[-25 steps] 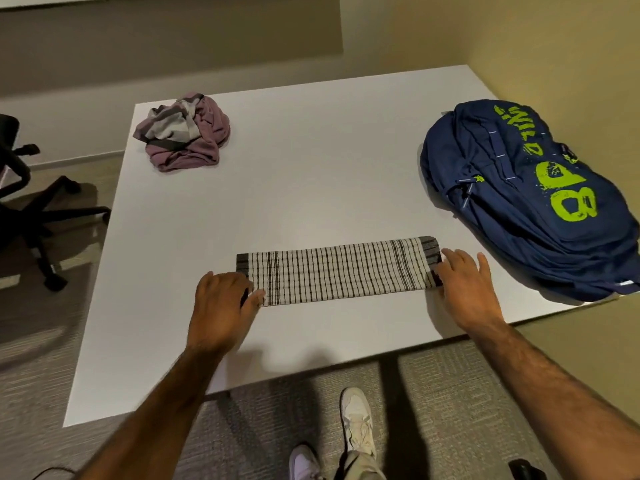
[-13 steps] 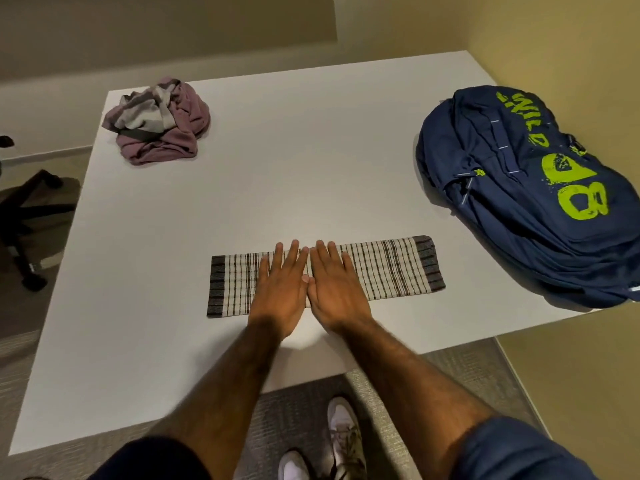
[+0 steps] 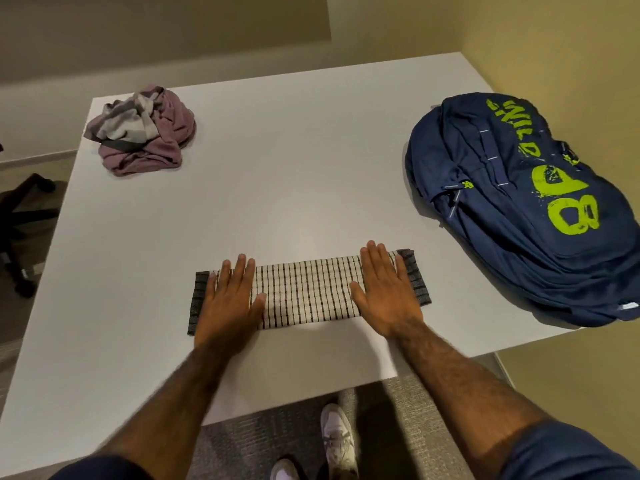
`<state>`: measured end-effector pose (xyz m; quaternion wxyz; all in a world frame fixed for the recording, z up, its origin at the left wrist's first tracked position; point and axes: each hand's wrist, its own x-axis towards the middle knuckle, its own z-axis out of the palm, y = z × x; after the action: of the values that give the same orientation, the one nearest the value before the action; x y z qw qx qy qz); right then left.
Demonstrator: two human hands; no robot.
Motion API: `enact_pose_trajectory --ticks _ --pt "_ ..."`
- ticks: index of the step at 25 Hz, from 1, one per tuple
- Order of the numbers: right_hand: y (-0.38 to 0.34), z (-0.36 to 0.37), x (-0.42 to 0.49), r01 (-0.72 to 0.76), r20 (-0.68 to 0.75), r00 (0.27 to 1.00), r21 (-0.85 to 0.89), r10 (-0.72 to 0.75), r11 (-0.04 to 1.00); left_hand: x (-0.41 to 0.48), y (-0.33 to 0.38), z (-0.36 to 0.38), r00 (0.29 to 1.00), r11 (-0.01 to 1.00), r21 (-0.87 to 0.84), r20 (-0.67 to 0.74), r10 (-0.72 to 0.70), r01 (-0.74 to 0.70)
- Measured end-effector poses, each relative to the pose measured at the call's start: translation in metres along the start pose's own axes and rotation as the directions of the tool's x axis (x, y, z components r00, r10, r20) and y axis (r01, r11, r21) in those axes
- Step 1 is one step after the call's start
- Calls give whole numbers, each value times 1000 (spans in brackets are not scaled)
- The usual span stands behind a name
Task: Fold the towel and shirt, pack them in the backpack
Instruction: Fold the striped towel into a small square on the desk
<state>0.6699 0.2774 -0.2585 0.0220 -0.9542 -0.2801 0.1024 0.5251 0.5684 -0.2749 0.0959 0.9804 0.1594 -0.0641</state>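
We have both palms down on the towel [image 3: 308, 296], a folded strip near the front edge of the table [image 3: 277, 174]. Left hand [image 3: 230, 303] presses its left end, right hand [image 3: 384, 289] its right end, fingers straight, gripping nothing. Shirt [image 3: 145, 133] lies crumpled far left, backpack [image 3: 519, 209] lies right.

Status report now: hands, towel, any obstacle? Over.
Flat on towel: left hand, right hand, open. Folded strip. Crumpled shirt, backpack aside. Nothing in the way.

Left hand [image 3: 231, 299] flat, palm down, right hand [image 3: 385, 289] likewise (fingers straight), forearms extended, well apart
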Motion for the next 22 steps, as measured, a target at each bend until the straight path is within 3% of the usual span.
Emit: enact_pose_trajectory --ticks 4,7,9,11,13,15,18,22 --pt "29 0 2 -22 -43 999 -53 20 998 -2 -17 -5 998 995 71 -20 -67 69" --pt "37 -5 -2 -192 -75 979 -29 190 981 -4 -17 -15 980 978 56 -33 -198 200" --pt "10 -11 1 -241 -111 962 78 249 967 1 13 -23 982 986 57 -115 -149 156" --pt "-40 -8 3 -47 -112 991 172 67 984 12 62 -14 988 999 20 -150 47 -44" --pt "-80 2 5 123 -124 987 147 -106 981 23 95 -5 986 989 -72 -112 123 -131" --pt "-85 4 13 134 -84 988 97 -126 986 32 94 -1 996 993 -91 -56 63 -68" --pt "-64 5 18 138 -42 990 63 -135 988 29 69 5 995 995 0 -23 100 -100" --pt "-31 -3 25 91 32 995 65 -93 994 23 39 1 997 996 -61 -45 59 -62"
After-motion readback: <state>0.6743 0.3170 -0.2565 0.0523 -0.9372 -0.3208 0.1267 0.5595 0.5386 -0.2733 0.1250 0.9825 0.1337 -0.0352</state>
